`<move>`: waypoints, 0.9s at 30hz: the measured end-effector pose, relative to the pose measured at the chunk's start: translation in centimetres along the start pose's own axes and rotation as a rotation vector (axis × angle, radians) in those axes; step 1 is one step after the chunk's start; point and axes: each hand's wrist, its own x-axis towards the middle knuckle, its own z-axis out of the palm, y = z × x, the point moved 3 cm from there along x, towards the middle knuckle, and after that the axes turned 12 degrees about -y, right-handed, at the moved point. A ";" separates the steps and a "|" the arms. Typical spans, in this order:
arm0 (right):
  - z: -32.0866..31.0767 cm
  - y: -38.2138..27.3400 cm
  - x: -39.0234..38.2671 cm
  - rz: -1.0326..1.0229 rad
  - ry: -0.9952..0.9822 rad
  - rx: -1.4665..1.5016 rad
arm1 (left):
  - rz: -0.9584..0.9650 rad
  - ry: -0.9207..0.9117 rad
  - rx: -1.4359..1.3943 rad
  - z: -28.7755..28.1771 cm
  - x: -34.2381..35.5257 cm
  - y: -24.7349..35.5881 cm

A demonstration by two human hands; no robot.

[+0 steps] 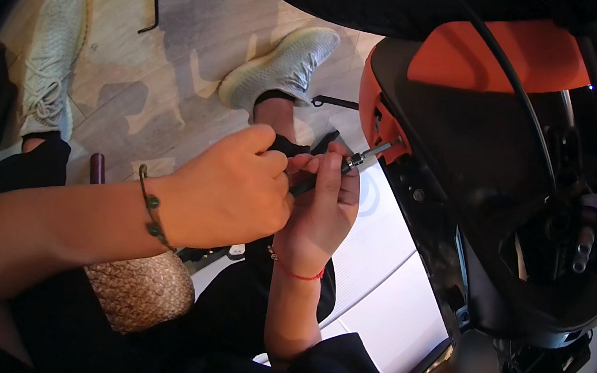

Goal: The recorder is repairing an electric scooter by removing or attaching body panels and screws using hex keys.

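Grips black-handled, silver-shafted metal driver (376,151) with left hand (228,186) curled round its rear, right hand (328,197) pinching farther forward. Aims tip toward two o'clock, at orange plastic panel (392,129). Looks mid-job, with panel still mounted; cannot tell turns done or left.
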 end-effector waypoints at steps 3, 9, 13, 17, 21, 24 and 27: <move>-0.1 0.0 0.2 -0.025 -0.007 0.164 | 0.008 -0.002 0.001 0.2 0.3 -0.4; 0.9 0.6 0.4 -0.064 -0.043 0.308 | -0.254 -0.392 -1.286 3.5 -2.4 -2.8; 0.4 0.3 0.1 -0.053 -0.076 0.372 | -0.069 -0.634 -1.993 4.9 -2.1 -1.2; 0.5 0.2 -0.2 -0.030 -0.105 0.433 | -0.019 -0.606 -2.266 5.8 -2.4 -0.1; 0.4 0.1 -0.4 -0.022 -0.121 0.409 | -0.036 -0.570 -2.335 5.6 -1.9 -0.2; 0.6 -0.3 -0.3 -0.021 -0.130 0.339 | 0.101 -0.518 -2.330 5.4 -1.1 -0.6; 0.6 -0.4 -0.3 -0.032 -0.119 0.286 | 0.098 -0.566 -2.320 5.2 -1.1 -0.4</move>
